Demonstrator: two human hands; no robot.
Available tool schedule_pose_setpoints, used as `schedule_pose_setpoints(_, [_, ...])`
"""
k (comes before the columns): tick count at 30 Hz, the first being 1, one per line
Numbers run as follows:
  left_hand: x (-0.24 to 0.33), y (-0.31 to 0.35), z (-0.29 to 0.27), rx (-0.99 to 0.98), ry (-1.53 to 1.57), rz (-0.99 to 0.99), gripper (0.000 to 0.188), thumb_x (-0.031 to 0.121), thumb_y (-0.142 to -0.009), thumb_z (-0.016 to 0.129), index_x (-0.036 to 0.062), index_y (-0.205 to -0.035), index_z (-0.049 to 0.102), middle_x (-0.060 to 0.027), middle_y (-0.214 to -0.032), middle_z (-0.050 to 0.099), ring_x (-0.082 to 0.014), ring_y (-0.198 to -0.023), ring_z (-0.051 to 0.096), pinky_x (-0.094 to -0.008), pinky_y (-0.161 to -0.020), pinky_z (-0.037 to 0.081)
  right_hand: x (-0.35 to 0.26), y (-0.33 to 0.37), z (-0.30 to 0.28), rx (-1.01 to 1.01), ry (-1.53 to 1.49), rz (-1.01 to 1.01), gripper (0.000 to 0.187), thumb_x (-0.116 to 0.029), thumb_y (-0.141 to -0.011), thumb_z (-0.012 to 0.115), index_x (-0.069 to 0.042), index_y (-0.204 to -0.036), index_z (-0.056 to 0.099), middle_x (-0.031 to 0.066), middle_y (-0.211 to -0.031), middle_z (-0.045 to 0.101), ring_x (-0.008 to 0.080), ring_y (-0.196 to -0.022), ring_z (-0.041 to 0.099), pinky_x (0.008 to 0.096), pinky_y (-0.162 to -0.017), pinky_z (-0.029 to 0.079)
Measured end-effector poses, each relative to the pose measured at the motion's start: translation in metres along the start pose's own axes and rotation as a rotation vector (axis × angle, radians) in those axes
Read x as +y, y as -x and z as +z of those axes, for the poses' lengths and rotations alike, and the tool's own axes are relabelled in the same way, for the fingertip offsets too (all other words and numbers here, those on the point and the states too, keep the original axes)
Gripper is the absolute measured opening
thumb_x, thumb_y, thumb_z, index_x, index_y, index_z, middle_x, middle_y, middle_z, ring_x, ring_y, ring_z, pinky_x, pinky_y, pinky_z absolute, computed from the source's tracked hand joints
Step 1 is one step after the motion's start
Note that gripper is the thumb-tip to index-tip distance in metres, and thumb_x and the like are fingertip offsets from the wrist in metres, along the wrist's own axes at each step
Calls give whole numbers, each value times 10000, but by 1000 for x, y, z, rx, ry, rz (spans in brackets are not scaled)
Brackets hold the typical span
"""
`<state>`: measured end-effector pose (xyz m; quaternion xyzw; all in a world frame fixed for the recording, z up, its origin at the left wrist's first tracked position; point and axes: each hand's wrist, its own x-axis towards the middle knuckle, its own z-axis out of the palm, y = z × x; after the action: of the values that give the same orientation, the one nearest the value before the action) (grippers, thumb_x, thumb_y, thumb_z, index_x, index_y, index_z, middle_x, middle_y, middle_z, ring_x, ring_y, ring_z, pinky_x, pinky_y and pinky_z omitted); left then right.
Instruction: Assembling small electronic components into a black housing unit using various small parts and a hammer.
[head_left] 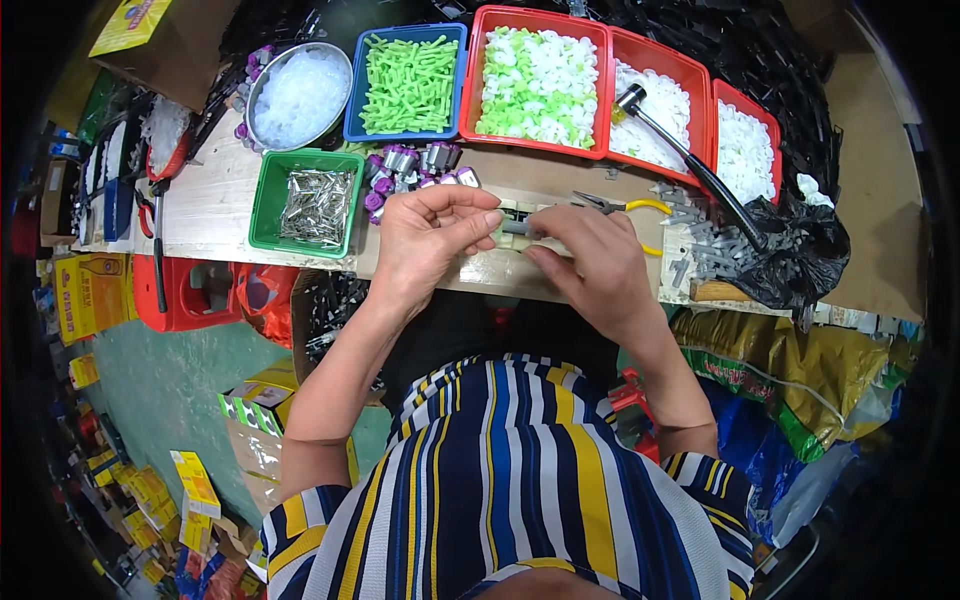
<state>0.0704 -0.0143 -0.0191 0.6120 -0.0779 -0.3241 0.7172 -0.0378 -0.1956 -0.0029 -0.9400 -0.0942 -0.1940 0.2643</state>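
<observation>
At the table's near edge, my two hands meet around a small grey part (pixel 517 227) set in a pale holder. My left hand (pixel 425 240) is on its left side, thumb and forefinger pinched together; anything between those fingertips is too small to name. From the right, my right hand (pixel 600 262) has its bent fingers on the grey part, with the thumb just below. Its fingers partly cover the part and the holder. Beyond my right hand lie pliers (pixel 648 205) with yellow handles. Several grey and purple pieces (pixel 400 172) are heaped beyond my left hand.
A green bin of metal pins (pixel 258 205) stands left. Behind are a metal bowl (pixel 346 98), a blue bin of green pieces (pixel 350 118) and red bins (pixel 606 60) of white and green pieces. A hammer (pixel 705 178) leans across one. A black bag (pixel 800 250) lies right.
</observation>
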Motion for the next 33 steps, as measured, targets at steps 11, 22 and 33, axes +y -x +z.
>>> schedule_pose_setpoints(11, [-10,3,12,-5,-164,164,126,-2,-847,754,-26,-968,725,-70,-820,722,-99,-692,679,-209,-660,560,22,2,-6,-228,-445,299,306,-195,-898,708,42,-1084,653,138,-935,638,254,-819,629,330,-709,495])
schedule_pose_setpoints(22, [-8,1,6,-41,-246,96,216,5,-830,766,-18,-1042,728,-61,-892,706,-105,-786,660,-247,-709,542,22,5,-8,-113,-162,70,282,-159,-804,772,11,-998,658,139,-899,636,316,-818,606,384,-724,477])
schedule_pose_setpoints(33, [-2,-3,-6,-161,-1028,1042,263,-11,-733,714,1,-996,703,-94,-868,639,-271,-839,639,-392,-725,510,24,4,-15,-195,-398,196,297,-153,-791,786,11,-1009,669,122,-884,645,269,-791,617,354,-706,483])
